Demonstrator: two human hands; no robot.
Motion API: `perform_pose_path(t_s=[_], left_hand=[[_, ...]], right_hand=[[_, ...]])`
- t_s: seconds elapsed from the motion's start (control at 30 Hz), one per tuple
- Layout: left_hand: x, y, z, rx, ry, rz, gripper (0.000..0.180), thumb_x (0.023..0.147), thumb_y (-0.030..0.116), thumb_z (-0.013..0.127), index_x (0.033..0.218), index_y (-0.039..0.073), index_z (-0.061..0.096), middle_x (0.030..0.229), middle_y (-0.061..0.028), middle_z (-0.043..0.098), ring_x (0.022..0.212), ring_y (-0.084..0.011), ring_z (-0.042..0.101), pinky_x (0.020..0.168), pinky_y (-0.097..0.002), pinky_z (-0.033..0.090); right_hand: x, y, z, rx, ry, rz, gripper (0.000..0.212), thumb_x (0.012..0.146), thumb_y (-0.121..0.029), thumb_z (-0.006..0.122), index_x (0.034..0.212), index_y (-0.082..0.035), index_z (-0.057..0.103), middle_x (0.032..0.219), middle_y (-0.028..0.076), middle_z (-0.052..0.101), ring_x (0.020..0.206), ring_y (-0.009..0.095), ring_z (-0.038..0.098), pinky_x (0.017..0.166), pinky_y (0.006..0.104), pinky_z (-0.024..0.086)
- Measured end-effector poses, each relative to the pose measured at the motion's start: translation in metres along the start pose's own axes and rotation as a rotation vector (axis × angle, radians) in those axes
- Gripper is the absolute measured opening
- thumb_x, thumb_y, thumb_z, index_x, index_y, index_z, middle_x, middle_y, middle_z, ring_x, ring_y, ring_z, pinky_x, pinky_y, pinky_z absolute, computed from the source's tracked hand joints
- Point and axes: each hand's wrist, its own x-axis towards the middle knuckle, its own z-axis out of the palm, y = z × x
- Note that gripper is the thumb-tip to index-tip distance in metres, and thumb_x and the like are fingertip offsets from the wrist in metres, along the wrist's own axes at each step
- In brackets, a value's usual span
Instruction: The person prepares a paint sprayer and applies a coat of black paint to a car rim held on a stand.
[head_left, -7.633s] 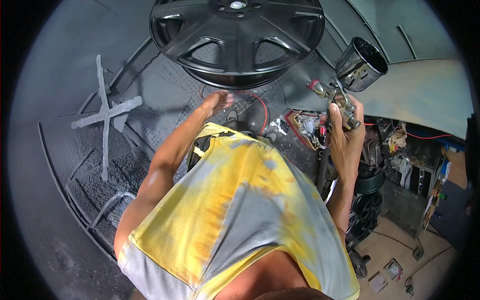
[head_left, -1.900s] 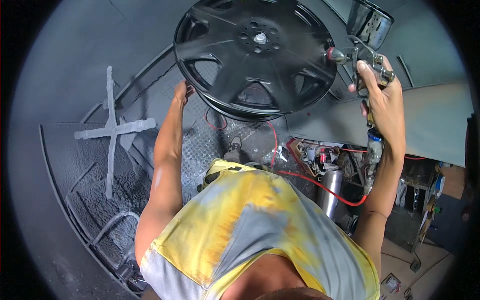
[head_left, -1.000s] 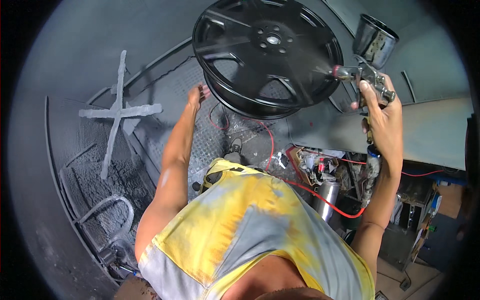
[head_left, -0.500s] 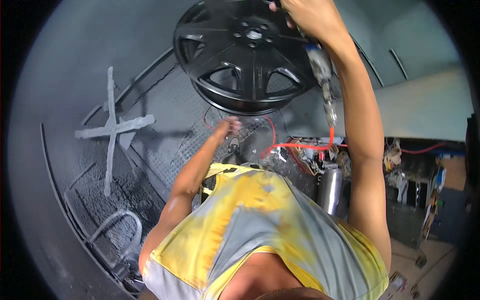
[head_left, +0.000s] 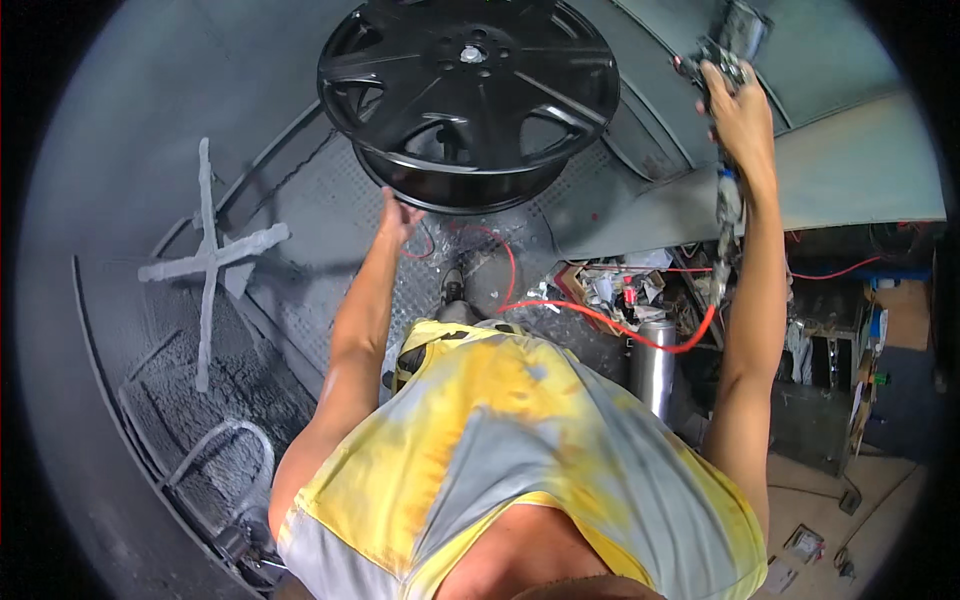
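Note:
A glossy black car wheel rim (head_left: 490, 130) with wide spokes hangs or stands face up ahead of me; what bears it is hidden. My left hand (head_left: 399, 215) is at the near lower lip of the rim, its fingers against the edge. Off to the right of the rim, my right hand (head_left: 740, 115) is wrapped round a spray gun (head_left: 722, 65) with a dark cup at its far end. From the gun's handle a taped, whitish fitting (head_left: 730, 205) runs down into a red air hose (head_left: 690, 340).
A grey-coated cross-shaped stand (head_left: 211, 260) is at the left, near a curved grey tube (head_left: 235, 430). A silver cylinder (head_left: 654, 370) stands right of my body, beside a box of clutter (head_left: 615, 290). Shelves (head_left: 835, 350) fill the right side. The red hose crosses the floor.
My right hand has swung the spray gun away from above the rim, to the right. My left hand has moved up and left to the rim's lower edge. The rim appears slightly further left.

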Motion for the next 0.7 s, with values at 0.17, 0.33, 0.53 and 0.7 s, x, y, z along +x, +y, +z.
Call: perform_pose_path(t_s=[0.17, 0.33, 0.53, 0.7], left_hand=[[-0.026, -0.102, 0.088, -0.428, -0.077, -0.006, 0.093, 0.096, 0.077, 0.012, 0.159, 0.01, 0.024, 0.16, -0.0166, 0.037, 0.145, -0.0376, 0.04, 0.119, -0.055, 0.035], [-0.017, -0.162, 0.175, -0.631, 0.174, 0.059, 0.096, 0.097, 0.078, 0.016, 0.156, 0.004, 0.03, 0.154, -0.0179, 0.044, 0.136, -0.0424, 0.048, 0.113, -0.0556, 0.043], [-0.018, -0.168, 0.172, -0.574, 0.146, 0.041, 0.098, 0.096, 0.079, 0.015, 0.157, 0.004, 0.028, 0.157, -0.018, 0.039, 0.134, -0.0438, 0.05, 0.112, -0.0551, 0.045], [-0.015, -0.115, 0.091, -0.33, 0.008, 0.01, 0.095, 0.095, 0.078, 0.013, 0.156, 0.006, 0.031, 0.154, -0.0167, 0.045, 0.135, -0.0408, 0.051, 0.11, -0.055, 0.047]], right_hand=[[-0.075, 0.011, -0.028, 0.103, -0.091, 0.057, 0.032, 0.103, -0.033, 0.061, 0.117, -0.004, 0.062, 0.071, 0.003, 0.064, 0.05, 0.009, 0.058, 0.043, 0.0262, 0.043], [-0.141, -0.028, -0.049, 0.346, -0.331, 0.182, 0.028, 0.105, -0.027, 0.058, 0.121, -0.005, 0.06, 0.073, 0.001, 0.063, 0.062, 0.006, 0.062, 0.042, 0.0207, 0.041], [-0.188, -0.062, -0.044, 0.776, -0.362, 0.225, 0.033, 0.101, -0.013, 0.063, 0.13, -0.001, 0.054, 0.093, 0.005, 0.067, 0.079, 0.008, 0.068, 0.045, 0.0185, 0.043], [-0.189, -0.039, -0.032, 0.639, -0.329, 0.156, 0.034, 0.098, -0.012, 0.069, 0.127, 0.0, 0.056, 0.095, 0.005, 0.07, 0.08, 0.009, 0.067, 0.067, 0.0253, 0.053]])
